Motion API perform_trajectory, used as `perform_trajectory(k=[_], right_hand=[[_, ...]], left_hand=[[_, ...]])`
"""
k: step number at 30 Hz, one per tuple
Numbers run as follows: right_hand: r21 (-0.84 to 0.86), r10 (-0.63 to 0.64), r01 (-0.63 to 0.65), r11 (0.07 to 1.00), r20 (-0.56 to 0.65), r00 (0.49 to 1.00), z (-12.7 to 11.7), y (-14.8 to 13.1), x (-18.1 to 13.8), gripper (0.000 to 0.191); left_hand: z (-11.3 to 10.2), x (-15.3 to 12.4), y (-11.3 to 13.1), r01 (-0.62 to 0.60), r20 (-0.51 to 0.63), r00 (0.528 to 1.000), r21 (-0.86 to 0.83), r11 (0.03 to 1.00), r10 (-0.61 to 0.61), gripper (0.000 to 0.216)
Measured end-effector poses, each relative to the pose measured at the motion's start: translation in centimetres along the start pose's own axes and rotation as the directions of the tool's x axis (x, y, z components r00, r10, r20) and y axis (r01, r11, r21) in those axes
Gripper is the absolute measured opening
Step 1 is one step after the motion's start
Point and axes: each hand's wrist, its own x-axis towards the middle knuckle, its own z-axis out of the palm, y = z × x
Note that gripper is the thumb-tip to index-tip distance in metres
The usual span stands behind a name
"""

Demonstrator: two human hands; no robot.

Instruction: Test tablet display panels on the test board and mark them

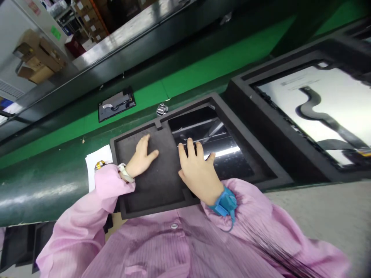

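Observation:
In front of me lies a black foam tray (pixel 162 170) with two recesses. Its right recess holds a glossy black screen panel (pixel 228 154), which reflects the lights. My right hand (pixel 199 173), with a blue strap (pixel 226 202) at the wrist, is spread over the panel's left edge; whether the fingertips press on it I cannot tell. Over the bare left recess is my left hand (pixel 142 158), thumb apart and fingers stretched out, holding nothing. A pale band (pixel 126 173) circles that wrist.
Another foam tray (pixel 261 119) at the right carries a screen assembly with a ribbon cable (pixel 315 112). A smaller screen assembly (pixel 116 105) lies on the green belt beyond. A metallic roll-like item (pixel 162 109) sits behind my tray, and white paper (pixel 100 154) lies to its left.

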Motion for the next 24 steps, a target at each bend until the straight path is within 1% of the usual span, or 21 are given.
perform_trajectory(k=[2, 3, 5, 7, 8, 10, 12, 15, 17, 19, 21, 23, 24], right_hand=[[-0.046, 0.004, -0.006, 0.999, -0.032, 0.999, -0.9, 1.2, -0.3, 0.065], [-0.075, 0.016, -0.022, 0.997, -0.071, 0.997, -1.4, 2.0, -0.6, 0.065], [-0.114, 0.04, -0.061, 0.992, -0.175, 0.984, -2.2, 3.9, -1.1, 0.06], [-0.096, 0.039, -0.062, 0.993, -0.228, 0.973, -2.5, 5.2, -1.6, 0.055], [-0.072, 0.029, -0.045, 0.996, -0.22, 0.975, -2.3, 5.4, -1.7, 0.058], [-0.035, 0.014, -0.02, 0.999, -0.154, 0.988, -1.6, 5.1, -1.6, 0.073], [-0.046, 0.024, -0.027, 0.999, -0.076, 0.997, -0.4, 4.3, -1.2, 0.078], [-0.081, 0.04, -0.04, 0.996, 0.006, 0.999, 1.0, 3.2, -0.4, 0.069], [-0.091, 0.035, -0.032, 0.995, 0.022, 0.999, 1.2, 2.6, 0.0, 0.063], [-0.102, 0.028, -0.026, 0.994, 0.019, 0.999, 0.4, 2.1, 0.1, 0.062], [-0.112, 0.009, -0.009, 0.994, 0.001, 1.0, -1.2, 1.8, -0.3, 0.062], [-0.125, -0.001, -0.002, 0.992, -0.026, 1.0, -3.1, 2.1, -1.0, 0.059], [-0.13, 0.011, -0.017, 0.991, -0.043, 0.999, -3.9, 2.7, -1.5, 0.055]], left_hand=[[1.9, -2.4, -1.1, -0.034, 0.043, 0.999, 0.138, 0.99, 0.028, 0.068], [2.5, -3.0, -1.5, -0.056, 0.041, 0.998, 0.18, 0.982, 0.049, 0.067], [3.0, -3.4, -2.2, -0.095, 0.023, 0.995, 0.217, 0.972, 0.092, 0.064], [3.0, -3.0, -2.6, -0.121, 0.014, 0.993, 0.231, 0.965, 0.121, 0.063], [3.0, -2.8, -2.8, -0.131, 0.009, 0.991, 0.239, 0.962, 0.132, 0.062], [3.0, -2.5, -2.9, -0.142, -0.003, 0.989, 0.26, 0.955, 0.148, 0.061], [3.1, -2.5, -3.0, -0.15, -0.011, 0.987, 0.277, 0.949, 0.159, 0.06], [3.4, -2.7, -3.0, -0.166, -0.02, 0.984, 0.287, 0.944, 0.179, 0.057], [3.5, -2.8, -3.0, -0.179, -0.026, 0.981, 0.289, 0.941, 0.195, 0.056], [3.6, -2.9, -3.1, -0.19, -0.032, 0.978, 0.288, 0.939, 0.208, 0.056], [3.8, -3.0, -3.2, -0.196, -0.039, 0.976, 0.28, 0.94, 0.215, 0.056], [3.9, -3.0, -3.3, -0.2, -0.046, 0.975, 0.265, 0.943, 0.219, 0.056], [4.0, -3.0, -3.3, -0.201, -0.048, 0.974, 0.258, 0.945, 0.221, 0.056]])
